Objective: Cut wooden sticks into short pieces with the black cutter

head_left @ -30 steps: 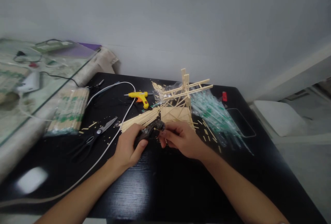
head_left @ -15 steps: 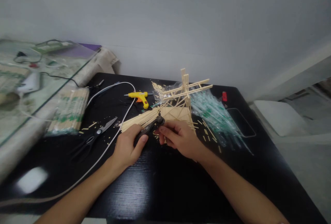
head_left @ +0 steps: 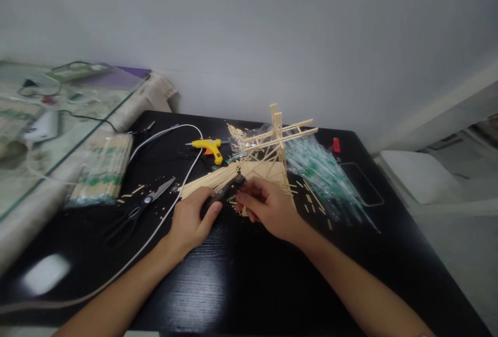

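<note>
My left hand (head_left: 193, 217) is closed around a dark hand tool (head_left: 229, 187) with a blocky head, its exact kind unclear. The tool's head points up and right, towards my right hand (head_left: 268, 206). The fingers of that hand are pinched together at the tool's head; whatever lies between them is too small to make out. Just beyond both hands lie a fan of thin wooden sticks (head_left: 210, 178) and a flat panel of sticks (head_left: 268, 171). Behind them rises a frame of glued sticks (head_left: 278, 132) with crossing bars.
A yellow glue gun (head_left: 210, 149) lies behind my left hand, scissors (head_left: 147, 201) to its left. A white cable (head_left: 171, 215) curves across the black table (head_left: 272, 285). Wrapped sticks (head_left: 101, 168) are at left; clear-and-green plastic wrappers (head_left: 319, 165), a phone (head_left: 361, 184) and a red object (head_left: 336, 145) at right.
My right fingers have shifted slightly at the tool's head. My left hand keeps its hold on the tool. The whole view has moved a little.
</note>
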